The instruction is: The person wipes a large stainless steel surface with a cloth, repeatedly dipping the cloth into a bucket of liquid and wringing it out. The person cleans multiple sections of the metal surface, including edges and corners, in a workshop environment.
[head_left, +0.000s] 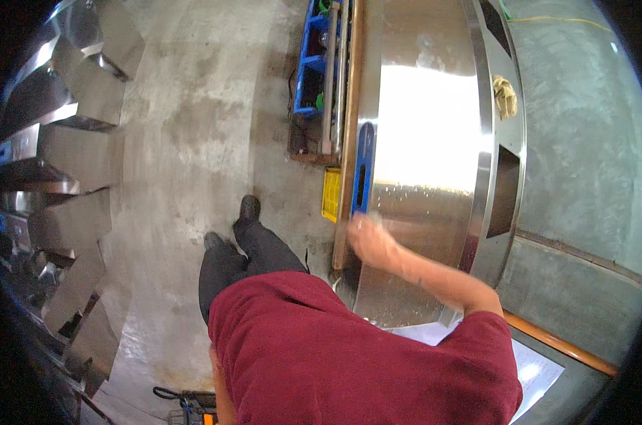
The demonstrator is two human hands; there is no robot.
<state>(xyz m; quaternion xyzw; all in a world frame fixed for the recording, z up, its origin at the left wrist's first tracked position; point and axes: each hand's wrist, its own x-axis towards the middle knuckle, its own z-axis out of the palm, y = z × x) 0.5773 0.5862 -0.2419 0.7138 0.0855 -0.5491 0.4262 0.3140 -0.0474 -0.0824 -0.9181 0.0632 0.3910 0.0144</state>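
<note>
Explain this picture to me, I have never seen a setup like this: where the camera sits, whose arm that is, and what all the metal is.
There is one picture, taken by a wide fisheye camera worn on a person's head and looking down, so straight edges bend near the rim. No robot is involved. The red shirt and dark trouser legs belong to the wearer, who stands on a concrete floor. The right hand reaches out to a large shiny steel sheet lying on the workbench, next to a blue spirit level; it is blurred, so I cannot tell whether it grips anything. The left hand is out of view. A yellow glove lies on the sheet's far edge. Folded steel parts are stacked at the left.
</note>
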